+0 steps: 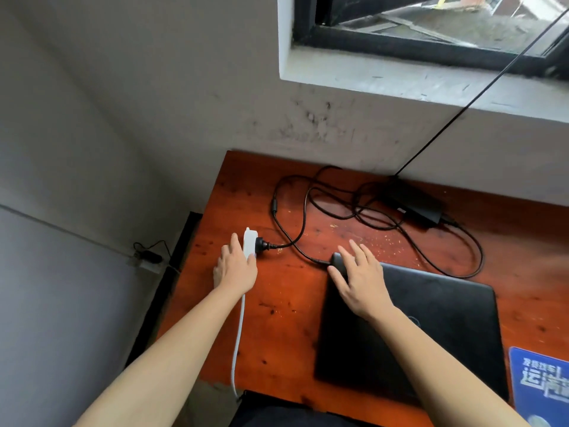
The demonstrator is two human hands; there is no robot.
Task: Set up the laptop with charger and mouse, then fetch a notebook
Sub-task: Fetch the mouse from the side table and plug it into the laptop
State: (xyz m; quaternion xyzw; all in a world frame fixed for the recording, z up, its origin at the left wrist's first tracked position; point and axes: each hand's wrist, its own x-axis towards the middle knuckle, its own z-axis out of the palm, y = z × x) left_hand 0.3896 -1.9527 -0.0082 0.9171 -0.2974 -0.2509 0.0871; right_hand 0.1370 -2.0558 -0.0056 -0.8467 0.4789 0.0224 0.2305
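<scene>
Where the laptop (431,318) lies: shut and flat on the desk (277,303), near the front.
Left hand (235,266): rests on the white strip (250,241), fingers nearly straight, gripping nothing.
Right hand (360,282): flat on the laptop's far left corner, fingers spread.
Charger (415,204): at the back by the wall.
Plug (261,243): in the strip.
Cord (320,261): reaches the laptop's corner.

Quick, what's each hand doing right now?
Left hand: open, fingers straight, resting on the power strip.
Right hand: open, flat on the closed laptop.
</scene>
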